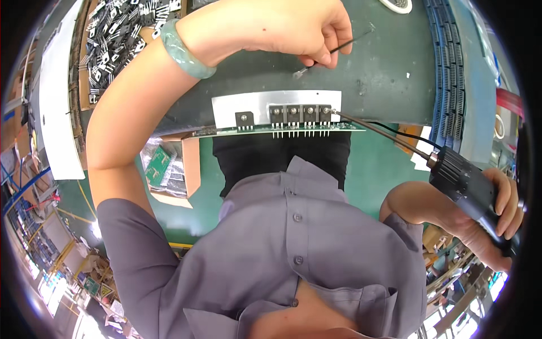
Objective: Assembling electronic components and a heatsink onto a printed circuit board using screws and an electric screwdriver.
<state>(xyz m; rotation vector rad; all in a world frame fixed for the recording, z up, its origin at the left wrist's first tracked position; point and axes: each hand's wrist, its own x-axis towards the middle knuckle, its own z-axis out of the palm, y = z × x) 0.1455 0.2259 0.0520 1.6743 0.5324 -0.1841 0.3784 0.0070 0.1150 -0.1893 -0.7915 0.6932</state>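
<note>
My left hand [310,28] is closed on a thin black stick [342,47] with a pale tip, held over the dark bench. Its exact kind is unclear. At the right, my right hand [479,242] grips a black electric screwdriver [462,182]. The long bit reaches the screw of the rightmost black transistor [326,112] on a silver metal plate [257,101]. Several such transistors stand in a row there, and another transistor [244,120] sits apart to the left. Below the plate runs the edge of a green circuit board [212,133] with pins sticking out.
A cardboard box [84,85] heaped with loose transistors stands far left. Another carton [193,166] holding green boards is below the bench edge. Stacked dark strips [446,73] line the right side. A white ring-shaped object [402,8] lies at the far edge. The screwdriver's cable crosses nearby.
</note>
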